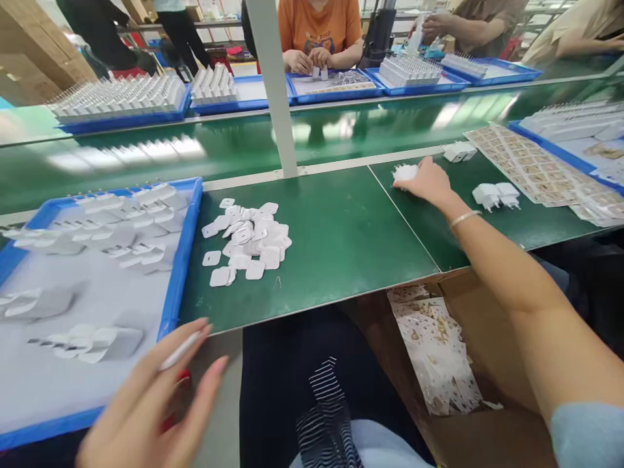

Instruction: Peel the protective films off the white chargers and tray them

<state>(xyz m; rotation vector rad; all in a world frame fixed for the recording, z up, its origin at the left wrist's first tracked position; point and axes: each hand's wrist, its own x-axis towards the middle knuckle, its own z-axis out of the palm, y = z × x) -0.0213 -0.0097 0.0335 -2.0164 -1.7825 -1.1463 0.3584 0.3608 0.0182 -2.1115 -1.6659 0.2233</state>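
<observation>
My right hand (431,182) is closed around a small cluster of white plug adapters (404,172) at the far right of the green table. My left hand (151,403), smeared by motion, hangs low beside the blue-rimmed tray (178,273). A slim white stick (180,351) is held between its fingers, with the thumb apart; its exact kind is unclear. White plug adapters (107,231) stand in rows on that tray. Between the hands lies a loose pile of small white rounded-square pieces (253,240) on the table.
More white adapters (496,195) sit right of my right hand, near sticker sheets (526,162) and another blue tray (560,146). A white post (275,84) rises at the table's back. Co-workers sit beyond the green conveyor (331,133). Below is a cardboard box (487,338) with used backing sheets.
</observation>
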